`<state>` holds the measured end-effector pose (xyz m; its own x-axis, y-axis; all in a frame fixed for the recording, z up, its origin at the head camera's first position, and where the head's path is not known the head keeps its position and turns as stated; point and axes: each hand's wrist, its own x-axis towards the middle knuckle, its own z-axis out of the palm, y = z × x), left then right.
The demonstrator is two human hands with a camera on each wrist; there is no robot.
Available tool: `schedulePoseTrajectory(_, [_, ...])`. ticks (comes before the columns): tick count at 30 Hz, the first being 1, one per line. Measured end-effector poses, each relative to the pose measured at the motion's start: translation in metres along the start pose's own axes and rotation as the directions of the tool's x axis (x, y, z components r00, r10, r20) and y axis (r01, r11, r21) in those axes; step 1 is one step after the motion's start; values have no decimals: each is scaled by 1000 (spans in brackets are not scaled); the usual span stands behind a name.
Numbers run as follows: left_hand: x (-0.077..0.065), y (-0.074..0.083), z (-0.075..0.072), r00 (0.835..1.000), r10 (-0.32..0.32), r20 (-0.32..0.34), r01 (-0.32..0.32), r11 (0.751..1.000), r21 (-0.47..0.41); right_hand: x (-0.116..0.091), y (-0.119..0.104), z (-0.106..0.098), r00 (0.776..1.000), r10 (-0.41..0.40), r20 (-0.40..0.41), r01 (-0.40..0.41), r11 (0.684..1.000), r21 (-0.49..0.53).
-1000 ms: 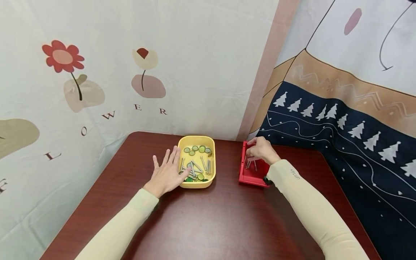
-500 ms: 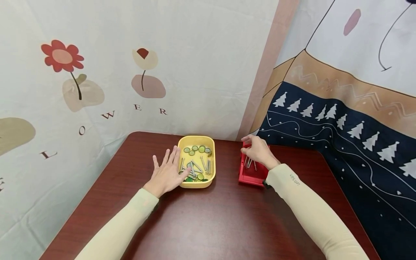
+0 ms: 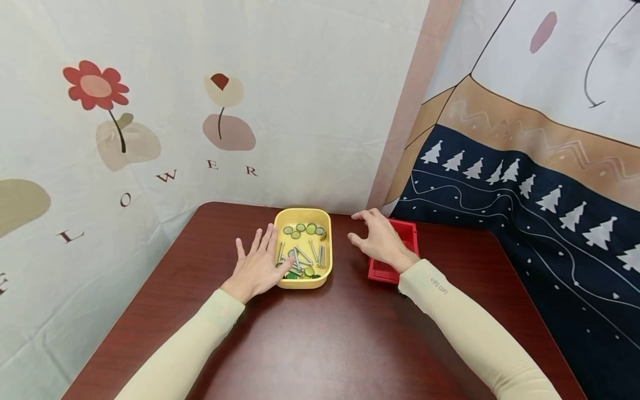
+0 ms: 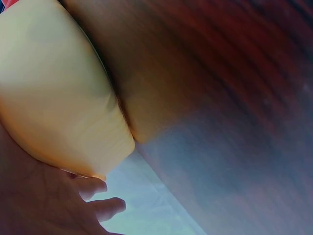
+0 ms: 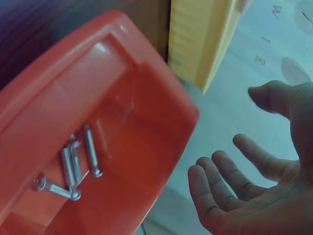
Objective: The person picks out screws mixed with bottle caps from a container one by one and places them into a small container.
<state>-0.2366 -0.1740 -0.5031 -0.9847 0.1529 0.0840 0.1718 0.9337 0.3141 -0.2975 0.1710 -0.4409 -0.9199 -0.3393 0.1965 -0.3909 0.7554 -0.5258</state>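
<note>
A yellow tray (image 3: 303, 284) on the table holds several round green caps (image 3: 311, 229) and several silver screws (image 3: 320, 255). Against its left side rests my left hand (image 3: 256, 270), fingers spread and the thumb reaching over the rim. To the right is a red bin (image 3: 384, 271); in the right wrist view several silver screws (image 5: 68, 166) lie inside it. My right hand (image 3: 384, 239) hangs over the bin's left side, its thumb and fingers apart with nothing between them. In the head view that hand hides most of the bin's inside.
Both containers stand near the back of the dark red-brown table (image 3: 320, 344). Just behind the table hangs a pale printed cloth (image 3: 310, 139). A navy cloth with white trees (image 3: 480, 194) drapes along the right side.
My right hand has moved left from inside the red bin to beyond its left edge, and its fingers have spread. The left hand has stayed on the yellow tray.
</note>
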Motion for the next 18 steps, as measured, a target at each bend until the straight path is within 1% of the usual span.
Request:
schedulePoseTrajectory(4, [1,-1,0,1000,3,2,-3,1000,10,2,-11,11,999,-48,22,49,998,-41])
schedulePoseTrajectory(8, [2,-2,-1,1000,4,6,-4,1000,17,5,-23,22,993,-110,49,115,989,-97])
schedulePoseTrajectory(13, [1,-2,-1,1000,12,-6,-12,1000,20,9,-37,35,978,-178,105,194,967,-164])
schedulePoseTrajectory(18, [0,-2,-1,999,23,-22,-23,1000,13,12,-49,46,959,-240,151,270,935,-230])
